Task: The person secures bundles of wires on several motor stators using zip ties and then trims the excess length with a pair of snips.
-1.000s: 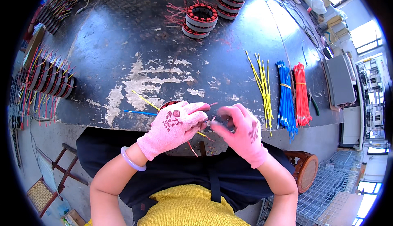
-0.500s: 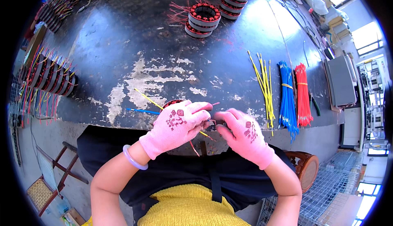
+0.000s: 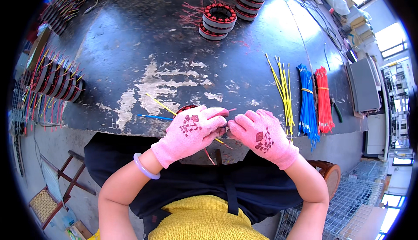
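My left hand (image 3: 188, 129), in a pink patterned glove, is closed over a small motor stator at the table's front edge. Only a strip of the stator's red winding rim (image 3: 186, 108) shows past the glove. A yellow wire (image 3: 162, 104) and a blue wire (image 3: 153, 117) stick out to the left of this hand, and short wire ends come out below its fingers. My gloved right hand (image 3: 262, 137) is closed, thumb and fingertips pinched against my left fingertips on the wire ends there. The fingers hide the exact joint.
Right of my hands lie loose yellow wires (image 3: 283, 92), a blue wire bundle (image 3: 307, 105), a red wire bundle (image 3: 323, 103) and dark-handled pliers (image 3: 336, 110). Stacked stators (image 3: 217, 20) stand at the back; a wired row of stators (image 3: 56, 81) lies at the left.
My right hand has moved in to the left, and its parted thumb and fingers have closed at my left fingertips. My left hand keeps its hold.
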A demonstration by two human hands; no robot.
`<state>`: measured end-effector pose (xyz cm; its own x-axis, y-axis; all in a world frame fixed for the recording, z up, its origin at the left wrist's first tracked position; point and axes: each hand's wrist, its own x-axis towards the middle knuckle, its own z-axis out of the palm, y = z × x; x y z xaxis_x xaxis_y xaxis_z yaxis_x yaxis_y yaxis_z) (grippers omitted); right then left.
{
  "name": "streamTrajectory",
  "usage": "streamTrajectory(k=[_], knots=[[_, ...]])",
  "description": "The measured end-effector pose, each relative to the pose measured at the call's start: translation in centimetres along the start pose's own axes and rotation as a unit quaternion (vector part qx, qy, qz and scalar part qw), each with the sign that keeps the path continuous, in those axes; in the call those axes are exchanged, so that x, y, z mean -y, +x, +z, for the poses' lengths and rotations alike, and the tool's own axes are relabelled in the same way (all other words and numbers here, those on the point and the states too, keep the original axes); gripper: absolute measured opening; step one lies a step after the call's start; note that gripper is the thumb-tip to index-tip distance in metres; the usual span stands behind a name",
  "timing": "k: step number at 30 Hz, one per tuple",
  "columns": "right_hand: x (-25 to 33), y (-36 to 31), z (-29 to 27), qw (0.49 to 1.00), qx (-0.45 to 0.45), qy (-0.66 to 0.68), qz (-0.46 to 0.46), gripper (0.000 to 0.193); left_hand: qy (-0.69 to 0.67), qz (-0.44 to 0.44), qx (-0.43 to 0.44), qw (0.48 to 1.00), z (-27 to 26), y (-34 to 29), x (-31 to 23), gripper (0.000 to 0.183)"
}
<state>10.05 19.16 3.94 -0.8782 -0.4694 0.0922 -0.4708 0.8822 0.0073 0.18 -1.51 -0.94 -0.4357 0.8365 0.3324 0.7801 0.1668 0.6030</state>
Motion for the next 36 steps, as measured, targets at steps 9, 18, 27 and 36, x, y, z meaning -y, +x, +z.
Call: streamTrajectory(k=[9,18,27,36], knots=[[1.2,0.0,1.3,0.752,0.047,0.532,0.387,0.019,0.000,0.003,0.005,1.000,-0.1,-0.1,0.1,0.014],[2.5,-0.8,3.4,0.974,-0.174,0.083,0.118,0.034,-0.005,-0.008,0.006,1.000,0.1,-0.1,0.1,0.016],[1.6,-1.1,3.7,0.987,-0.145,0.039,0.057,0.042,-0.031,0.001,-0.035,0.999,-2.1,-0.5,0.0,0.019],[0.8,-1.4,4.3,0.990,-0.117,0.057,0.046,0.046,0.099,-0.009,-0.060,0.993,-2.2,-0.2,-0.6,0.030]])
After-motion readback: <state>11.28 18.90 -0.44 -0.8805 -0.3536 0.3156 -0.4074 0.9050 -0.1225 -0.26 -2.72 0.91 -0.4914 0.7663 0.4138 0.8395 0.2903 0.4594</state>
